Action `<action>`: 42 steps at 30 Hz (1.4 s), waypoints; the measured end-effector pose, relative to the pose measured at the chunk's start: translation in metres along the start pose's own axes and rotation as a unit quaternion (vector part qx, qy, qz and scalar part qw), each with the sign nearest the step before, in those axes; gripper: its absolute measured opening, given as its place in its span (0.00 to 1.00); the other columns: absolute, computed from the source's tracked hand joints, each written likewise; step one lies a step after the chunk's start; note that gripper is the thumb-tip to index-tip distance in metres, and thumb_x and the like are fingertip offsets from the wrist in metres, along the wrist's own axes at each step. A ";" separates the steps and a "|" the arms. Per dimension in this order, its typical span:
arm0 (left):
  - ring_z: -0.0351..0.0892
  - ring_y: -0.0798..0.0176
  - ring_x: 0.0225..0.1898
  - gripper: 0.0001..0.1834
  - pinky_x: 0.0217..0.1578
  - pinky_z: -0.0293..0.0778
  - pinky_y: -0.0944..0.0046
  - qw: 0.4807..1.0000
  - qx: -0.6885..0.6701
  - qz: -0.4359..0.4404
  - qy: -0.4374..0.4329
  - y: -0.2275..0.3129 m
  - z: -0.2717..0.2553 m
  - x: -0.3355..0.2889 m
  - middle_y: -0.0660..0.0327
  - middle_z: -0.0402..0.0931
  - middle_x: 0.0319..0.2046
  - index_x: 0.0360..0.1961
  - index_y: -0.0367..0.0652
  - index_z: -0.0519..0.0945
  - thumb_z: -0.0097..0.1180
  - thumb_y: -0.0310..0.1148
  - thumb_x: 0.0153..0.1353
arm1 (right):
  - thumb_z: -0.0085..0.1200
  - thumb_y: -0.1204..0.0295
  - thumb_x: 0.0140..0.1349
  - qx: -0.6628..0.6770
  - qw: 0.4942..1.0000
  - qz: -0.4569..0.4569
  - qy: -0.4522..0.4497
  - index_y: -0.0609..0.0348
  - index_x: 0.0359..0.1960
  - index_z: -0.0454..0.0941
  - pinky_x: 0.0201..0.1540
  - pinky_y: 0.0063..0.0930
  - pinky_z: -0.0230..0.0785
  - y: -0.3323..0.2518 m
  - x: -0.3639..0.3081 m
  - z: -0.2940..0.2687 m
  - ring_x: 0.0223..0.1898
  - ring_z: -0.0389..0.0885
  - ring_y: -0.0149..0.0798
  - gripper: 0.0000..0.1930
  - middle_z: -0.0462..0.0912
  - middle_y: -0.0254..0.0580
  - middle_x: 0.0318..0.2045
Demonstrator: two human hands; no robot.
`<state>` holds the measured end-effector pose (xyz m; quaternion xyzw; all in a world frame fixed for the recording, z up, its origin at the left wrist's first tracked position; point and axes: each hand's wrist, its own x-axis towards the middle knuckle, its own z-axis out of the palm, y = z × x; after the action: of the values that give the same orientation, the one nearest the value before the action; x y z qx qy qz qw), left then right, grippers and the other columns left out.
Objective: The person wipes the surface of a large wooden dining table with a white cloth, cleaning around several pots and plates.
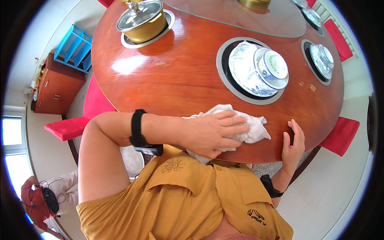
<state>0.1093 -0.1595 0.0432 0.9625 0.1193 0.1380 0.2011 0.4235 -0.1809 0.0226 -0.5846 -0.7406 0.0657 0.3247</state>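
Note:
My left hand [216, 130] lies over a crumpled white cloth [256, 128] near the table's front edge, with its fingers curved across the cloth. Part of the cloth is hidden under the palm, and a corner hangs over the edge. Farther right, my right hand [294, 146] rests at the rim of the round, glossy red-brown wooden table [160, 86]. It holds nothing, and its thumb and fingers are apart. Beyond the cloth, a plastic-wrapped stack of blue-and-white dishes [256, 74] sits on a black round inset with a silver ring.
A gold pot with a glass lid [142, 28] stands at the far left, beside a glass turntable [240, 18]. Another wrapped dish set [321, 60] is at the right. Red chairs [340, 136] surround the table. A person in red [38, 200] is at the lower left.

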 end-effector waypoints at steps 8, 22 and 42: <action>0.50 0.42 0.69 0.33 0.67 0.48 0.43 0.942 0.107 -0.314 0.053 -0.015 -0.036 -0.118 0.45 0.54 0.67 0.55 0.44 0.74 0.58 0.29 0.42 | 0.53 0.76 0.60 0.007 1.000 0.015 -0.017 0.62 0.53 0.74 0.55 0.35 0.67 0.000 0.000 0.000 0.50 0.76 0.45 0.17 0.80 0.45 0.47; 0.56 0.44 0.66 0.22 0.64 0.57 0.53 0.703 0.432 -0.557 -0.097 -0.185 -0.138 -0.416 0.55 0.64 0.63 0.59 0.43 0.71 0.38 0.38 0.68 | 0.51 0.78 0.61 -0.021 0.999 0.019 -0.016 0.63 0.52 0.74 0.55 0.33 0.67 0.001 0.003 0.003 0.49 0.77 0.44 0.16 0.79 0.46 0.48; 0.61 0.52 0.65 0.25 0.63 0.58 0.59 0.770 0.230 -0.552 0.222 -0.319 -0.185 -0.362 0.52 0.64 0.63 0.58 0.40 0.71 0.37 0.42 0.66 | 0.50 0.77 0.61 -0.130 0.989 0.029 -0.063 0.61 0.53 0.73 0.60 0.37 0.61 -0.001 0.007 0.002 0.56 0.71 0.50 0.17 0.74 0.51 0.52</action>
<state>-0.3421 0.0867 -0.0061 0.6910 0.6996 0.1811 -0.0170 0.4204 -0.1740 0.0243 -0.6380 -0.7445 0.0148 0.1962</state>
